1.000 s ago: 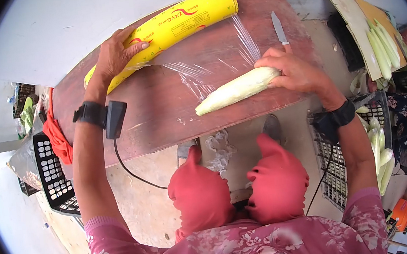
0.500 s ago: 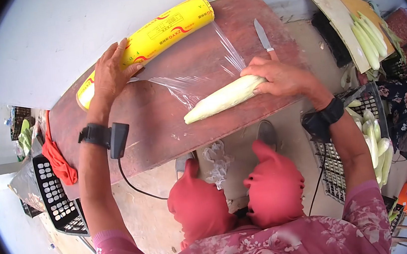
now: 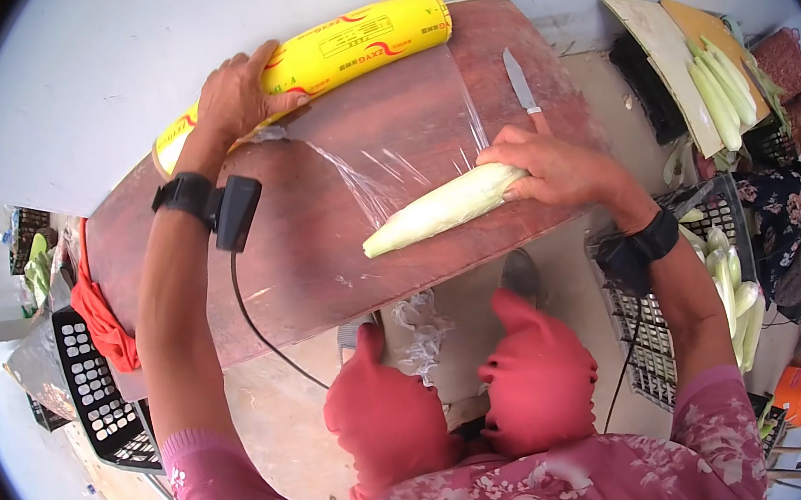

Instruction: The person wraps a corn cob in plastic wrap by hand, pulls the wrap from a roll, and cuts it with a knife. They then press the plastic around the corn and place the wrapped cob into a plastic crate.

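My left hand [image 3: 240,100] lies on the yellow roll of plastic film [image 3: 353,50], fingers spread over its left half, thumb along its lower side. Clear film [image 3: 381,168] stretches from the roll across the reddish-brown table [image 3: 313,260] to a long pale green vegetable [image 3: 445,207]. My right hand [image 3: 549,166] is closed around that vegetable's right end, and its left end rests near the table's front edge. A knife [image 3: 520,80] lies just beyond my right hand, its handle partly hidden by the fingers.
A black crate of pale vegetables [image 3: 737,296] stands at the right, near a co-worker [image 3: 783,226]. More vegetables [image 3: 721,95] lie on boards at the upper right. At the left are a red cloth [image 3: 100,319] and a black crate [image 3: 90,384]. Crumpled film [image 3: 420,332] lies on the floor.
The roll has shifted slightly to the right, and my left hand has moved up and right on it. The vegetable's left end sits a little lower, with my right hand still around the other end.
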